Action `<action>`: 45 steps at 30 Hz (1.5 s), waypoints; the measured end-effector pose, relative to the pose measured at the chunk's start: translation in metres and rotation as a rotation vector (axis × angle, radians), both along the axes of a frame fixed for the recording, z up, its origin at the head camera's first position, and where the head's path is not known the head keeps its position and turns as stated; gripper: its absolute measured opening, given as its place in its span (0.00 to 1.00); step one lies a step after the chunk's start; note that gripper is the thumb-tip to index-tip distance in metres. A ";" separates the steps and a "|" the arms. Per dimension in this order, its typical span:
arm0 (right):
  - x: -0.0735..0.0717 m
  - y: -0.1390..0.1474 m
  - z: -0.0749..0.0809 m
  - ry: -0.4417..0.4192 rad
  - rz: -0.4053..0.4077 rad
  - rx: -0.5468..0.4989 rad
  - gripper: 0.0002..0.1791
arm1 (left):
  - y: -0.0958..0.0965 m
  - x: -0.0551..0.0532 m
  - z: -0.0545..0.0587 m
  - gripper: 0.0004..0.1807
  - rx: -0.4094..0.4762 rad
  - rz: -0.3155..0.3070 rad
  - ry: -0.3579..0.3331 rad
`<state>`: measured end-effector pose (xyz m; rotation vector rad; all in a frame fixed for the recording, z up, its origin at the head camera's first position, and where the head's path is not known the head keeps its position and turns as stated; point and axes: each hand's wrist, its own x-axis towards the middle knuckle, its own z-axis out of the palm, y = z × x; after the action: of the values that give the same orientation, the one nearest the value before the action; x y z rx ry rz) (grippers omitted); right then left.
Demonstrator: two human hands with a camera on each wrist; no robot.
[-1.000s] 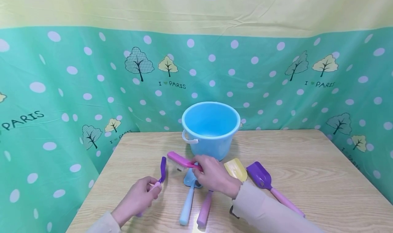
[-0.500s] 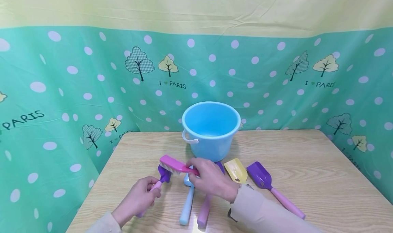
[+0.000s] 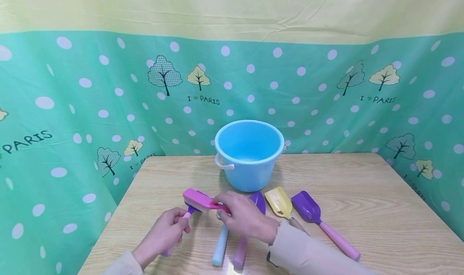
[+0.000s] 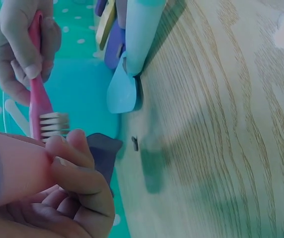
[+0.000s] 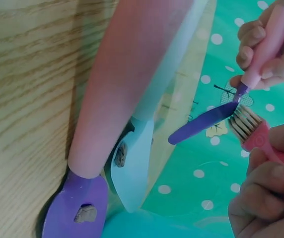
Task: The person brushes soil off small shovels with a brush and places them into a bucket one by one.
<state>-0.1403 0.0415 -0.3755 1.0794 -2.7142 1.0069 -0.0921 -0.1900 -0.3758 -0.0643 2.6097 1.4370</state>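
My left hand (image 3: pixel 164 231) grips a toy shovel by its pink handle (image 5: pixel 270 45). Its purple blade (image 5: pixel 201 123) points away from me, mostly covered by the brush in the head view. In my right hand (image 3: pixel 245 218) is a pink brush (image 3: pixel 197 199), held by its handle with the bristles down. Those bristles (image 5: pixel 246 124) meet the shovel near where blade and handle join. Under and beside my right hand lie a light blue shovel (image 3: pixel 220 247) and a purple shovel with a pink handle (image 3: pixel 258 201), both partly hidden.
A light blue bucket (image 3: pixel 250 178) with a white handle stands behind the hands. To the right lie a yellow shovel (image 3: pixel 280 202) and another purple shovel (image 3: pixel 307 206). Grey lumps (image 5: pixel 86 213) show on two blades. A small dark bit (image 4: pixel 135 144) lies on the table.
The left hand has turned its shovel from edge-on. My right hand has brought the brush left and down over the blade, uncovering more of the purple shovel in the middle.
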 end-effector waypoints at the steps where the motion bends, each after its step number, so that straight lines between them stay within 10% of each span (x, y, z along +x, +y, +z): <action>1: 0.001 0.000 0.000 0.001 -0.003 0.008 0.17 | 0.000 0.000 0.000 0.16 0.009 -0.004 -0.003; 31: -0.019 0.010 -0.010 0.024 -0.185 0.189 0.17 | -0.002 0.001 0.005 0.18 0.081 -0.076 -0.003; 45: -0.007 0.006 0.005 0.006 -0.115 -0.014 0.16 | 0.001 0.000 0.005 0.18 0.068 -0.066 0.001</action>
<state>-0.1473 0.0480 -0.3703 0.9107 -2.7247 1.0012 -0.0926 -0.1893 -0.3706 0.0301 2.5366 1.5020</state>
